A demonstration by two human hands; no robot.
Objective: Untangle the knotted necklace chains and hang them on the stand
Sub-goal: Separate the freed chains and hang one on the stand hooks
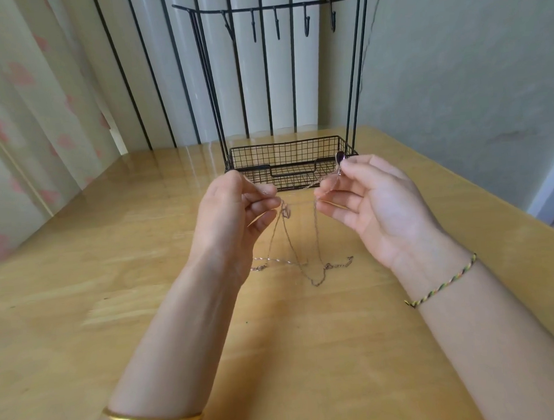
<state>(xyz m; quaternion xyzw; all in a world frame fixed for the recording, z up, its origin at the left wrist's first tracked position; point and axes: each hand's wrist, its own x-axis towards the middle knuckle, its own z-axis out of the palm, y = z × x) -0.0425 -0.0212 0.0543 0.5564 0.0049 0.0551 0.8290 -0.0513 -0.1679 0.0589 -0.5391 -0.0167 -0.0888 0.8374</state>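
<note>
Thin silver necklace chains [303, 240] hang between my two raised hands, and their lower loops and clasps lie on the wooden table [112, 282]. My left hand [234, 209] pinches the chain at a small tangle near its fingertips. My right hand [368, 195] pinches the chain just below a dark purple pendant [340, 156] that sticks up above the thumb. Behind the hands stands the black wire stand [278, 9], with several hooks along its top bar, all bare, and a mesh basket [291, 162] at its base.
The table's right edge [492, 185] runs diagonally close to my right arm. A white radiator with dark bars [172, 70] and a curtain [23, 110] lie behind the table. A gold bangle and a woven bracelet sit on my wrists.
</note>
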